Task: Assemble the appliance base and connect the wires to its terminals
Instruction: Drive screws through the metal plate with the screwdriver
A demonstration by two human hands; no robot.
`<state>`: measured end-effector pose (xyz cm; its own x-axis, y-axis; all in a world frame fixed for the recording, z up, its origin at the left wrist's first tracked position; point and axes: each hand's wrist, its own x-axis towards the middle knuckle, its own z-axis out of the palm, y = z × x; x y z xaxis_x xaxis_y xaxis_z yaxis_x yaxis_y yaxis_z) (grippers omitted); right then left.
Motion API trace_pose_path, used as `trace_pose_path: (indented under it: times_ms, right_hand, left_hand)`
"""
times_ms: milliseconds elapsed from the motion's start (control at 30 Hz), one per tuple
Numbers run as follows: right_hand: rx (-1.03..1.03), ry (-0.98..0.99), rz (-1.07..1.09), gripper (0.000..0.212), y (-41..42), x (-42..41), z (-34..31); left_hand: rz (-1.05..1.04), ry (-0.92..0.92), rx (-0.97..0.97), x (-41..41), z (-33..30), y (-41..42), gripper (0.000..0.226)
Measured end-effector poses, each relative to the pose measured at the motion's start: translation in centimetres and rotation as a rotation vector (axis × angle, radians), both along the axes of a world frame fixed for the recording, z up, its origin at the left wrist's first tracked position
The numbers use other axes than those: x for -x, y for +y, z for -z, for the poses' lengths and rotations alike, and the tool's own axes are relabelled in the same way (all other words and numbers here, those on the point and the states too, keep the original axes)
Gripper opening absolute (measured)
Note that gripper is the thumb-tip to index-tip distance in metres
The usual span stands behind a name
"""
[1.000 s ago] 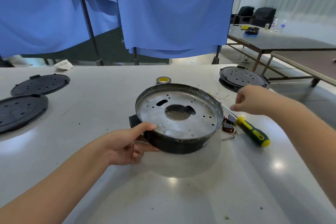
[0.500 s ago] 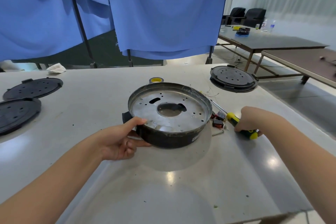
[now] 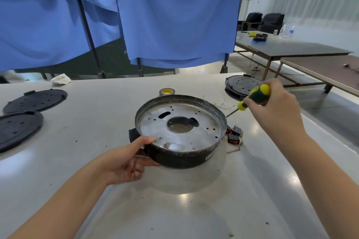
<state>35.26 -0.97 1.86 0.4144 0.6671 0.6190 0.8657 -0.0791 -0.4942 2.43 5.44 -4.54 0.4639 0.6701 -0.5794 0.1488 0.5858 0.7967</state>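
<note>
Head view: left hand [image 3: 124,163] fingers grip the base [image 3: 180,132] rim at frame center; right hand [image 3: 275,106] fingers wrap the screwdriver [image 3: 252,99], lifted off the table [image 3: 97,161].

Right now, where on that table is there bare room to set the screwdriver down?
Free: the near strip of table in front of the appliance base, and the stretch between it and the black discs. Crowded: right of the base, where switches, a screw and thin wires lie.
</note>
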Motion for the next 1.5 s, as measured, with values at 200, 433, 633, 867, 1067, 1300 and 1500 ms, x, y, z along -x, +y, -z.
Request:
trace_pose_path:
  times_ms: [200,433,633,867,1067,1300,1500]
  right_hand:
    - [-0.334,0.217,-0.356,0.052,-0.1,2.9,-3.0]
    - [-0.457,0.528,-0.715,0.043,0.9,7.3,-6.0]
    - [-0.274,0.775,-0.877,0.039,2.6,11.6,-5.1]
    - [-0.211,0.788,-0.923,0.040,3.4,12.6,-4.4]
    - [-0.177,0.750,-0.916,0.042,3.9,12.8,-3.9]
    - [-0.148,0.723,-0.913,0.042,4.0,12.9,-3.5]
    - [-0.182,0.332,-0.789,0.058,3.6,13.0,-4.8]
  left_hand:
    - [-0.008,-0.014,0.026,0.0,-0.1,0.1,0.064]
    - [0.009,0.010,0.031,-0.2,-0.6,-0.2,0.058]
    - [0.013,0.017,0.029,-0.2,-0.6,-0.3,0.054]
    - [0.019,0.045,0.023,-0.2,-0.6,-0.2,0.053]
    - [0.030,0.054,0.019,-0.1,-0.6,-0.2,0.053]
    - [0.009,0.061,0.027,-0.2,-0.5,-0.1,0.055]
    - [0.007,0.068,0.028,-0.3,-0.5,0.1,0.054]
